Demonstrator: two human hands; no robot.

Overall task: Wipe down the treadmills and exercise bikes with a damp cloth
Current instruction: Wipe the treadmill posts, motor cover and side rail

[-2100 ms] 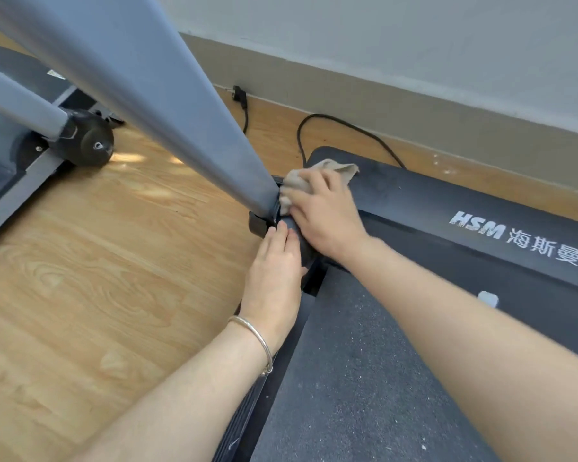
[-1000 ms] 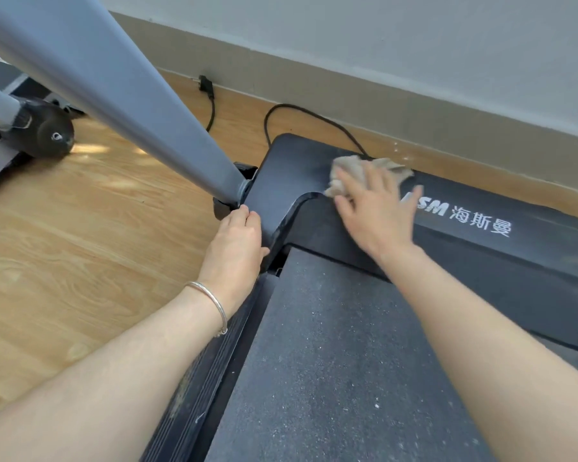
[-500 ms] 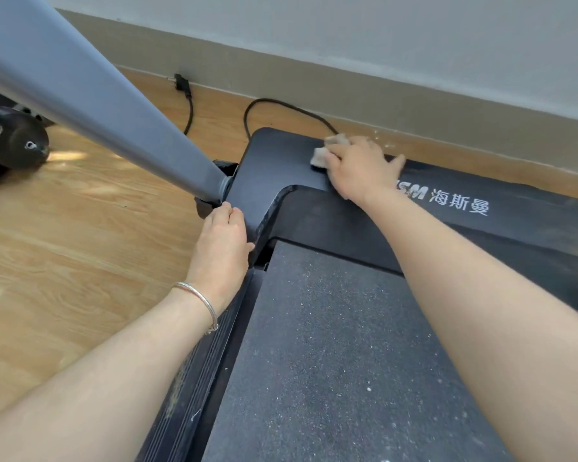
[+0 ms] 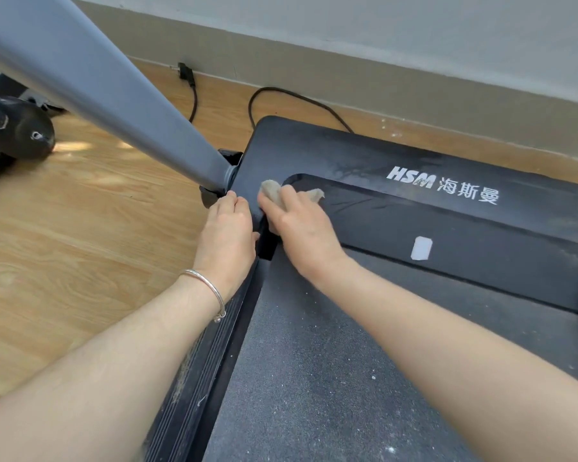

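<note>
A black treadmill fills the right half of the head view; its motor cover [image 4: 364, 155] carries white HSM lettering and its grey belt [image 4: 331, 378] is speckled with dust. My right hand [image 4: 301, 231] presses a beige cloth [image 4: 271, 190] flat on the cover's near left corner, with cloth ends sticking out past the fingers. My left hand [image 4: 226, 238], a silver bangle on its wrist, rests on the cover's left edge, beside the foot of the grey upright post [image 4: 114, 91].
Wooden floor [image 4: 64, 245] lies to the left. A black power cable [image 4: 281, 95] and a plug [image 4: 186, 75] lie on the floor by the beige skirting. The black base [image 4: 20, 131] of another machine stands at the far left.
My right hand has drawn the cloth back from the far part of the cover, near the lettering, to its near left corner. My left hand has stayed on the cover's left edge.
</note>
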